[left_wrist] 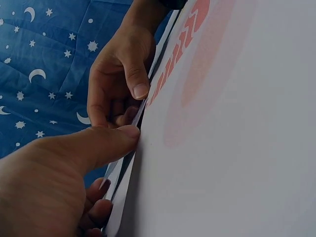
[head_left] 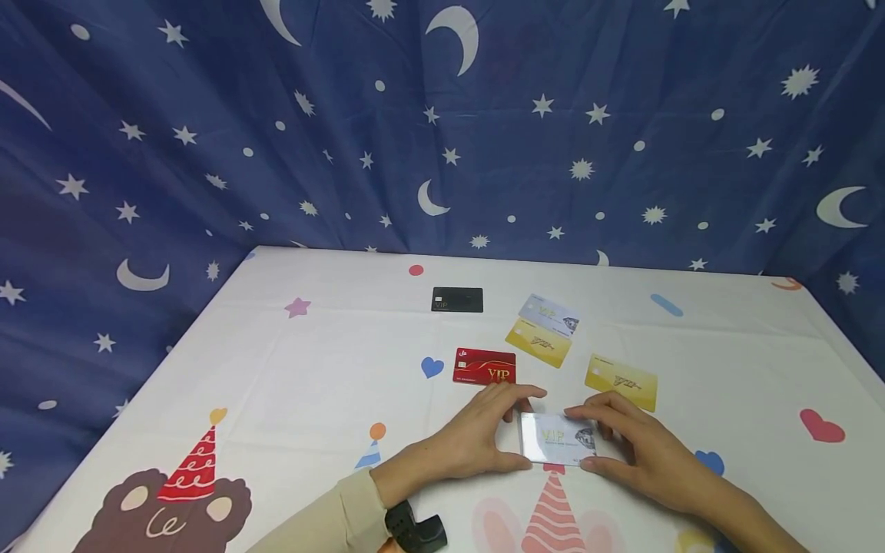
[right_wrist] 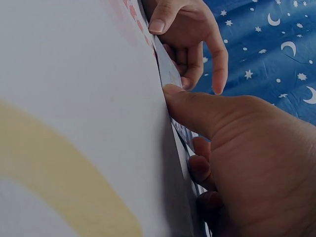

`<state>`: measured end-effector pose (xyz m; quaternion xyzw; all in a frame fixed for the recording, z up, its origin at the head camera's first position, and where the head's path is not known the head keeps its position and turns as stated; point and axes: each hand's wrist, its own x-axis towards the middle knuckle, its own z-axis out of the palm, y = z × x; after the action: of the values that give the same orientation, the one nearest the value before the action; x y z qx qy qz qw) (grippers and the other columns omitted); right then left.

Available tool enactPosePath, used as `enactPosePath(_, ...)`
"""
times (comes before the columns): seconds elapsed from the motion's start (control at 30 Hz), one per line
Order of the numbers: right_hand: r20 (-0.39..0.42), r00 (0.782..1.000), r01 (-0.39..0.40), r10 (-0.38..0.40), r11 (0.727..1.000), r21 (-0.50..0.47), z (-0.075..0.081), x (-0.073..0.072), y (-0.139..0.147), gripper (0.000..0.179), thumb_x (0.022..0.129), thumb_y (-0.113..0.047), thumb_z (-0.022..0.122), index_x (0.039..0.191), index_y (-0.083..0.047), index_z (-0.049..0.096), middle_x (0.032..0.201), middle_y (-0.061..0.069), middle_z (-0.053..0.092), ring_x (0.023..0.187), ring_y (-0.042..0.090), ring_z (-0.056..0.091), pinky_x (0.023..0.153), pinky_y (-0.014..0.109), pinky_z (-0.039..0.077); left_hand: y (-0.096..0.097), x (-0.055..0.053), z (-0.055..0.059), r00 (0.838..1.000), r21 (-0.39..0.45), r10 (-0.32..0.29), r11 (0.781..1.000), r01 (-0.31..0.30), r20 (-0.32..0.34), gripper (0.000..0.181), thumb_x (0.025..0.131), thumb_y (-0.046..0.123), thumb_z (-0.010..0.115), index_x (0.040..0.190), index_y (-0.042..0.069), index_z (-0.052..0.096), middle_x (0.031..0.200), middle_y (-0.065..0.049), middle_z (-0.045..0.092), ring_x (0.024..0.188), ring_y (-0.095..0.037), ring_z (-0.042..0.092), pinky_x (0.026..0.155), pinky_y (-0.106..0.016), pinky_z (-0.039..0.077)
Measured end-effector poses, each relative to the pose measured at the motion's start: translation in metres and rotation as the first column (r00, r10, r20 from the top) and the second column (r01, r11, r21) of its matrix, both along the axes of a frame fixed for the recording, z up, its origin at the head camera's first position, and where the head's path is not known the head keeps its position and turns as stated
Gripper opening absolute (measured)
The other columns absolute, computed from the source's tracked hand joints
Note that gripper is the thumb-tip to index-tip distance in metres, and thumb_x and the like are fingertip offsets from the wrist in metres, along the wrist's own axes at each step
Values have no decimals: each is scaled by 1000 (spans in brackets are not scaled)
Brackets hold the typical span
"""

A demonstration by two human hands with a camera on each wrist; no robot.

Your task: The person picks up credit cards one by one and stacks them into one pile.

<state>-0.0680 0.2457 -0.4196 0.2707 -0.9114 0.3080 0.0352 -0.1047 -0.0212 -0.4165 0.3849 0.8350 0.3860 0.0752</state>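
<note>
A silver card printed VIP (head_left: pixel 553 439) lies close over the white tablecloth between both hands, near the front of the table. My left hand (head_left: pixel 484 436) grips its left end, with the thumb at the near corner and the fingers at the far edge. At the other end my right hand (head_left: pixel 646 455) holds it the same way, thumb below and index finger above. In the left wrist view the card shows as a thin slanted edge by the left thumb (left_wrist: pixel 106 143). The right wrist view has the right thumb (right_wrist: pixel 197 106) against the card (right_wrist: pixel 170 64).
Just beyond the left hand lies a red card (head_left: pixel 484 365). A yellow card (head_left: pixel 621 382) sits past the right hand. Farther back, another silver card (head_left: pixel 549 313) adjoins a second yellow card (head_left: pixel 539 343), and a black card (head_left: pixel 457 299) lies left. A starry blue curtain (head_left: pixel 484 153) stands behind.
</note>
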Motion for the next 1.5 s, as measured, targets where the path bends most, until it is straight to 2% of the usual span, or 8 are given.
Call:
enactPosePath(0.17, 19, 1000, 14, -14, 1000, 17, 1, -1, -1, 55, 76, -38, 79, 127, -33, 58, 116, -18, 49, 91, 3, 49, 80, 20, 47, 0, 0, 1, 1000, -7, 0, 1000, 0, -4, 80, 73, 20, 84, 140, 22, 40, 115, 8, 51, 94, -5, 44, 90, -23, 36)
enactPosePath(0.4, 5, 1000, -6, 6, 1000, -4, -1, -3, -1, 58, 75, -38, 81, 128, -32, 58, 116, -17, 50, 90, 2, 47, 77, 19, 43, -1, -1, 2, 1000, 23, 26, 999, -26, 16, 75, 75, 19, 82, 138, 21, 42, 115, 8, 52, 91, -6, 45, 83, -19, 38)
enactPosePath(0.6, -17, 999, -41, 41, 999, -32, 0, -4, 0, 62, 73, -42, 81, 129, -29, 57, 117, -14, 50, 90, 3, 46, 75, 19, 41, -1, -2, 2, 996, 86, 83, 993, -85, 35, 69, 74, 17, 82, 134, 18, 50, 102, 7, 54, 84, -7, 47, 74, -18, 39)
enactPosePath(0.77, -41, 998, -44, 42, 998, -53, 2, -4, 1, 62, 74, -38, 82, 130, -28, 56, 118, -14, 51, 90, 4, 47, 75, 18, 40, 0, -3, 4, 994, 135, 98, 985, -102, 41, 66, 73, 17, 82, 133, 16, 53, 92, 2, 54, 81, -9, 48, 73, -18, 40)
enactPosePath(0.97, -49, 999, 8, -13, 995, -104, 4, -3, 0, 59, 74, -28, 83, 127, -26, 57, 118, -11, 54, 91, 7, 49, 77, 15, 38, 0, -4, 4, 996, 186, 82, 979, -88, 40, 61, 73, 12, 82, 128, 11, 55, 98, 3, 56, 81, -10, 50, 73, -19, 43)
enactPosePath(1.13, -17, 999, 48, -50, 993, -109, 6, -2, -2, 57, 75, -31, 83, 126, -29, 58, 118, -12, 54, 93, 7, 50, 80, 13, 38, 0, -1, 5, 994, 204, 96, 973, -105, 51, 57, 73, 10, 82, 125, 11, 57, 101, 2, 56, 88, -11, 51, 80, -20, 44)
enactPosePath(1.3, -15, 996, 82, -84, 992, -92, 9, 0, -4, 57, 74, -33, 83, 125, -31, 58, 113, -14, 54, 89, 6, 49, 75, 16, 40, 0, 1, 8, 992, 188, 97, 976, -110, 78, 56, 75, 8, 81, 125, 11, 56, 108, 4, 56, 94, -9, 54, 87, -20, 45)
enactPosePath(1.5, -22, 995, 92, -95, 991, -94, 16, -2, -7, 57, 73, -33, 84, 125, -30, 59, 107, -14, 53, 86, 6, 47, 68, 22, 41, -6, -1, 17, 992, 160, 95, 981, -107, 77, 57, 77, 7, 79, 128, 12, 54, 118, 2, 55, 100, -10, 57, 91, -22, 44)
